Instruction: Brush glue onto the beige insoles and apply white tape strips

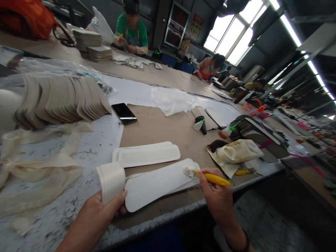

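Note:
My left hand [97,217] is closed round a roll of cream-white strip [112,180], its thumb by the left end of a long white panel [157,182] with rounded ends. Smears of something wet show on that panel, and more panels lie partly hidden beneath it. Between the fingers of my right hand [219,197] is a yellow-handled brush [215,179], its bristles clotted with white and resting at the panel's right end. Just behind lies another small stack of white panels [149,154], the top one with a raised middle.
Left stand a row of curved beige pieces [63,101] and a tangled pale strip [39,175]. A phone [124,113] lies behind the panels. Right are a glue-crusted container [237,152], a second yellow brush [244,172], small bottles [201,124] and dark stacked pieces [262,134]. Co-workers sit beyond.

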Tool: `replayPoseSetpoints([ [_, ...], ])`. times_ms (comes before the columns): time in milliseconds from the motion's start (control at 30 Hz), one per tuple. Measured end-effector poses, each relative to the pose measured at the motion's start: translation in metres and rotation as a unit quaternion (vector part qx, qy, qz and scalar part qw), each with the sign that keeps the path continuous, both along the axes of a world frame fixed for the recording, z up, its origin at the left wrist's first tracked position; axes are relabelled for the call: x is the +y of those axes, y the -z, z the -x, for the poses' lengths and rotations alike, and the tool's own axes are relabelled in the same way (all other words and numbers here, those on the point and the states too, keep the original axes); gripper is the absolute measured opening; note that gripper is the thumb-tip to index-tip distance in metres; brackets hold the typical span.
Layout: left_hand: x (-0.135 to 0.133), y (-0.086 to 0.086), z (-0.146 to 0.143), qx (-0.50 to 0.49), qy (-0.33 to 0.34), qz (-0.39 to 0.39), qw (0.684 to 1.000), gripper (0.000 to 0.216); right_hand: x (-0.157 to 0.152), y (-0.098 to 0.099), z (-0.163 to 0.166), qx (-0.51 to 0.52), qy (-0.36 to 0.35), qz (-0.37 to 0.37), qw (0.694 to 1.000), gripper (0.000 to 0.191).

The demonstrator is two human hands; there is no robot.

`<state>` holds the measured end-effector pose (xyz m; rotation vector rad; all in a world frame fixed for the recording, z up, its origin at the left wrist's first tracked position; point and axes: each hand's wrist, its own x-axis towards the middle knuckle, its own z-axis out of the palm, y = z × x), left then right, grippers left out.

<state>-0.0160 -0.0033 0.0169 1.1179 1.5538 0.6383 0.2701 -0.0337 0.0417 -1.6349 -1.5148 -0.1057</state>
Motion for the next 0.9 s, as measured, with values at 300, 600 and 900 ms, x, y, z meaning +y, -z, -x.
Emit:
replayPoseSetpoints([
  [300,-0.003,-0.003,-0.003,0.004,-0.010,-0.015,1.000,0.041,-0.002,-0.012,-0.007,-0.127,-0.028,-0.039,0.991,0.008],
  [600,-0.001,0.006,-0.002,0.013,-0.014,-0.041,0.999,0.040,-0.006,-0.003,0.014,-0.098,-0.092,-0.021,0.991,0.012],
  [900,0.006,-0.022,0.012,0.039,-0.031,-0.031,0.998,0.042,-0.017,-0.014,0.051,0.192,-0.192,0.033,0.962,0.017],
])
